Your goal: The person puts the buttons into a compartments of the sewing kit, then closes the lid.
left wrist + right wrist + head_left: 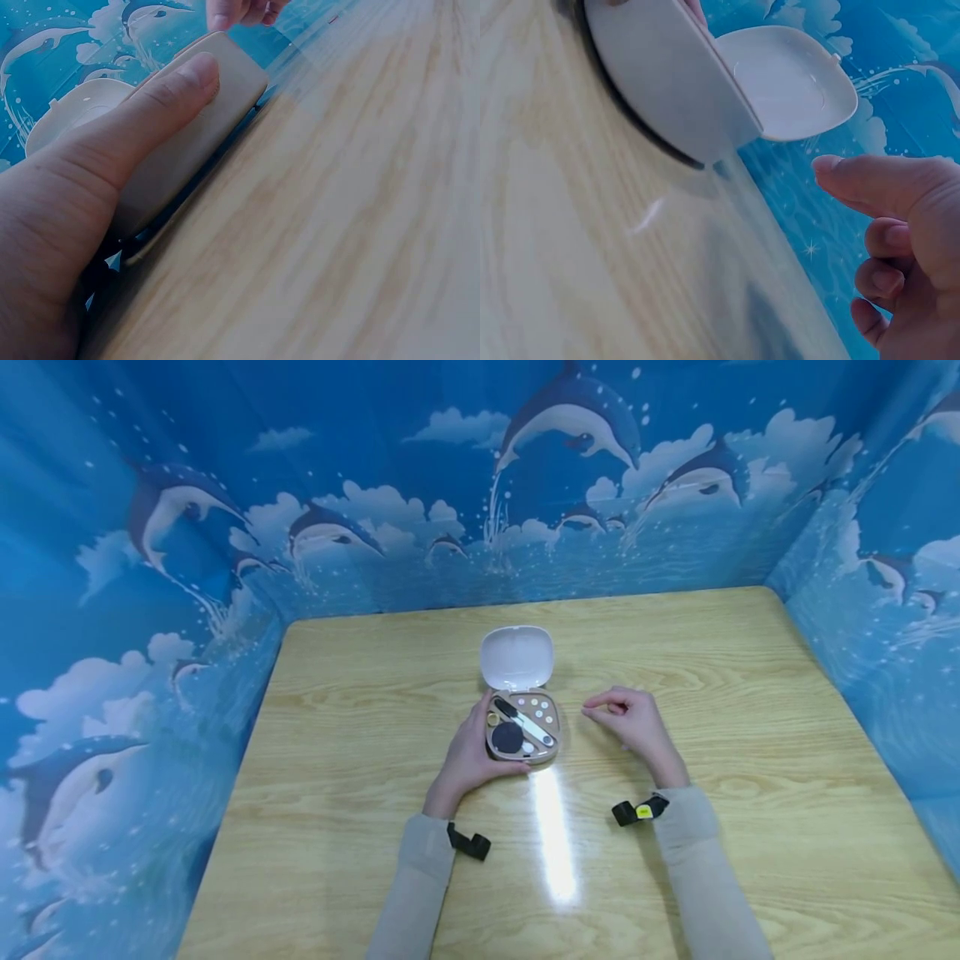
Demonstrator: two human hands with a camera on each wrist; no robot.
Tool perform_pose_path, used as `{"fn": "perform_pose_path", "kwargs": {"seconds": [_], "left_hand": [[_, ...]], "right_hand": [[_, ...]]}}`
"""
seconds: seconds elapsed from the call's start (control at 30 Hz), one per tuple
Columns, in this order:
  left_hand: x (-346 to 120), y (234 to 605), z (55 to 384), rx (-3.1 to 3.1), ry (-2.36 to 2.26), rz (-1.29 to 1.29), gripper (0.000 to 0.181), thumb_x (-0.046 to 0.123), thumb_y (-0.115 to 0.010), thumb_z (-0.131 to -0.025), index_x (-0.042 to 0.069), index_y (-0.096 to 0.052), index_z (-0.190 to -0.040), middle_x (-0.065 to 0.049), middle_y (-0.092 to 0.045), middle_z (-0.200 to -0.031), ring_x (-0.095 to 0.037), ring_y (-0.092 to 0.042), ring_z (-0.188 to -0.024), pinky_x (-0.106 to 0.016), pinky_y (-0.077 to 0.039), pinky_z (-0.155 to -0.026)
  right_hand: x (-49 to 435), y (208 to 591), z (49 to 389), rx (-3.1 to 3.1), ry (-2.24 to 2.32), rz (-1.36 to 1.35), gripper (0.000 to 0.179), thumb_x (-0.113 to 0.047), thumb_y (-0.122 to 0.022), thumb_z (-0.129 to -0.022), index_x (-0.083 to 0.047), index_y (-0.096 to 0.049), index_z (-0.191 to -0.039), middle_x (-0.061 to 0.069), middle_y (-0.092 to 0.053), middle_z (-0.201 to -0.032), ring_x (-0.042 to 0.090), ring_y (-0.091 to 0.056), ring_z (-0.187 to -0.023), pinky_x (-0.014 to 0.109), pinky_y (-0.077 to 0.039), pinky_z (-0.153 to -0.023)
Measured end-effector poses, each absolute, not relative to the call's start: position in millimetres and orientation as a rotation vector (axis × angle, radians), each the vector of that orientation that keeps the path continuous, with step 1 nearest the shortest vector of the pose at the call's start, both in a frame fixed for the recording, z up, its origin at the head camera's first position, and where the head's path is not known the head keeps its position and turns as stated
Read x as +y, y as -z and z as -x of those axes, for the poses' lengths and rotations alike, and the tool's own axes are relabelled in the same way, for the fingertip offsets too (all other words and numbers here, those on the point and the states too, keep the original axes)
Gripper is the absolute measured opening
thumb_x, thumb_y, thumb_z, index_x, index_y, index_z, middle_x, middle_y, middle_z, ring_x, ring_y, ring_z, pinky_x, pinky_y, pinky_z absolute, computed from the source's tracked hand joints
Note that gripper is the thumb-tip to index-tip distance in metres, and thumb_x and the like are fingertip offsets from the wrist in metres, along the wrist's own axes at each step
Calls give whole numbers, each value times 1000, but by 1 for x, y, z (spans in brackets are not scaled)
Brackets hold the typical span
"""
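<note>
An open sewing kit box (546, 758) stands on the table, its white lid (516, 656) raised at the back. Inside lie a black-and-white tool (531, 727), a dark round disc (507, 737), several small white buttons (538, 714) and a gold-coloured ring-like piece (492, 719). My left hand (474, 747) grips the box from its left side, thumb along the front wall in the left wrist view. To the right of the box, apart from it, my right hand (632, 718) hovers with thumb and index tips together, other fingers curled. Nothing shows between those tips.
The wooden table (360, 827) stretches around the box on all sides. A blue dolphin-print curtain (420, 485) hangs behind and along both sides of it. Black wrist-worn devices (472, 845) sit at both sleeves.
</note>
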State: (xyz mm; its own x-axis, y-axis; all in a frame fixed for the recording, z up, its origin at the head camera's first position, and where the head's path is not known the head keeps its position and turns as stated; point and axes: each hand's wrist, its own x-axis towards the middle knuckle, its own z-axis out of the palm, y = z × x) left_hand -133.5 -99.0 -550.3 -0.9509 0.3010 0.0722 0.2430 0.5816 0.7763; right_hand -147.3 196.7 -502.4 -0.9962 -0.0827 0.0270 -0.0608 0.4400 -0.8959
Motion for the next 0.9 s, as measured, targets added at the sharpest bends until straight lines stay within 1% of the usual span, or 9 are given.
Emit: {"fn": "perform_pose_path", "kwargs": {"seconds": [0.2,0.47,0.63,0.73,0.8,0.9], "left_hand": [[-99,550,134,2728,-1329,-467,142,64,-90,-53,38,1,-158,-1,-23,-163,-27,-28,-145,-52,-27,-116],[-99,551,134,2734,-1339,-467,142,64,-90,-52,37,0,-159,-2,-23,-163,-27,-28,-146,-52,-27,-117],[-99,550,133,2736,-1340,-459,143,62,-91,-52,36,0,-159,-3,-22,-163,-28,-27,-146,-53,-26,-117],[-99,549,133,2739,-1338,-454,143,61,-92,-52,37,0,-159,-3,-22,-163,-28,-27,-146,-53,-26,-116],[-98,549,133,2739,-1339,-458,144,61,-92,-52,37,0,-159,-3,-22,-163,-28,-27,-146,-53,-26,-117],[-98,550,134,2740,-1341,-475,143,62,-92,-52,36,0,-159,-3,-23,-163,-28,-28,-146,-53,-26,-117]], "right_hand": [[206,509,142,2631,1652,101,16,-23,-79,-86,-10,-78,-95,1,-38,-63,8,-40,-50,26,-47,-37],[216,521,135,2609,1704,73,17,-20,-79,-87,-4,-77,-94,-4,-37,-59,8,-48,-50,22,-49,-44],[220,527,132,2619,1711,39,19,-18,-79,-86,-1,-76,-94,-5,-38,-60,6,-49,-55,21,-53,-51],[224,530,130,2640,1699,23,19,-18,-80,-86,-2,-77,-95,-5,-38,-60,5,-46,-58,18,-51,-55],[227,531,128,2662,1683,33,17,-18,-80,-86,-4,-77,-95,-5,-39,-60,6,-44,-58,18,-46,-55],[232,533,126,2691,1660,64,15,-18,-80,-86,-6,-78,-95,-2,-41,-60,8,-41,-57,22,-39,-53]]}}
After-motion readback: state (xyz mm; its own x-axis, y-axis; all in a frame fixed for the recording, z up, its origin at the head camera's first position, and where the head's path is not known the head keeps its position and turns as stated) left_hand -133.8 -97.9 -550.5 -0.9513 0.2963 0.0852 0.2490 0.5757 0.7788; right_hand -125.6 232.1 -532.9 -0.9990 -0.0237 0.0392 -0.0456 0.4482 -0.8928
